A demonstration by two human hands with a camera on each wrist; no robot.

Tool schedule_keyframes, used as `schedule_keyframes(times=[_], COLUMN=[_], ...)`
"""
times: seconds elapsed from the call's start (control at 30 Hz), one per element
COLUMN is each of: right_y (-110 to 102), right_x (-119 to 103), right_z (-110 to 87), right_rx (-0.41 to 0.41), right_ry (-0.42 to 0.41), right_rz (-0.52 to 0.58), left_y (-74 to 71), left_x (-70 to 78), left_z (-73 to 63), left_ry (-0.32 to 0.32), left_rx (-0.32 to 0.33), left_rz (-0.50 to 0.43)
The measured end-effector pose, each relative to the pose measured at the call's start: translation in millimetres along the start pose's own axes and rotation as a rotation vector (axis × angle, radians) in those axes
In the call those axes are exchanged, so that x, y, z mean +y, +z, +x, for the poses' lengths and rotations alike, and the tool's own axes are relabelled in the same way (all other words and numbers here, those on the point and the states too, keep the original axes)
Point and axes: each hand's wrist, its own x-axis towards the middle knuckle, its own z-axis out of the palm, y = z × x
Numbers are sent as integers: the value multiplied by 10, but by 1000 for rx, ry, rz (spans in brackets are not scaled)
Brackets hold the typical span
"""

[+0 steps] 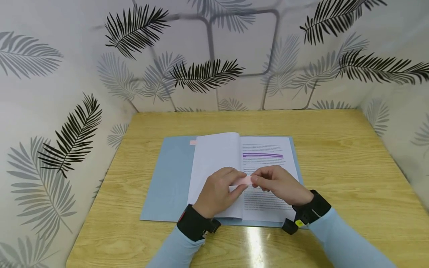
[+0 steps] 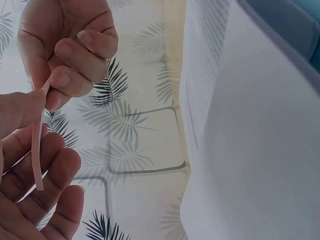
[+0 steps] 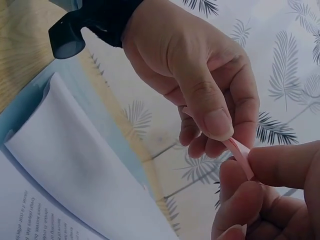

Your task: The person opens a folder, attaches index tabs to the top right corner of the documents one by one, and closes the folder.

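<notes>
Over the open book, both hands meet at a small pink sticky-note strip (image 1: 246,180). My left hand (image 1: 219,189) pinches it between thumb and fingers; in the left wrist view, the thin strip (image 2: 36,155) runs down past the thumb. From the other side, my right hand (image 1: 279,183) pinches its end, and the right wrist view shows the strip (image 3: 241,159) spanning the two thumbs. Below lies the booklet, its blank left page (image 1: 214,160) turned over and its right page (image 1: 268,203) printed, with purple highlighted lines (image 1: 263,154) near the top.
A blue-grey cover (image 1: 167,178) lies under the pages on the wooden table (image 1: 342,156). One pink tab (image 1: 193,142) sticks out at the left page's upper edge. A leaf-patterned cloth (image 1: 241,48) hangs behind the table and at its sides.
</notes>
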Motion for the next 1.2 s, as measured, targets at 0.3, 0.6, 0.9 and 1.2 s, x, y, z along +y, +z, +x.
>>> schedule_keyframes(times=[0.3, 0.6, 0.9, 1.2], right_y=[26, 16, 12, 18], right_x=[-73, -98, -103, -124], right_z=[0, -44, -72, -83], right_rx=[62, 59, 47, 42], right_ry=[-22, -63, -87, -90], right_rz=[-23, 15, 82, 115], left_y=[-10, -1, -29, -46], left_x=[1, -27, -20, -8], left_z=[36, -18, -17, -18], left_ry=[13, -13, -55, -51], left_rx=[43, 96, 134, 153], left_rz=[-2, -132, -319, -322])
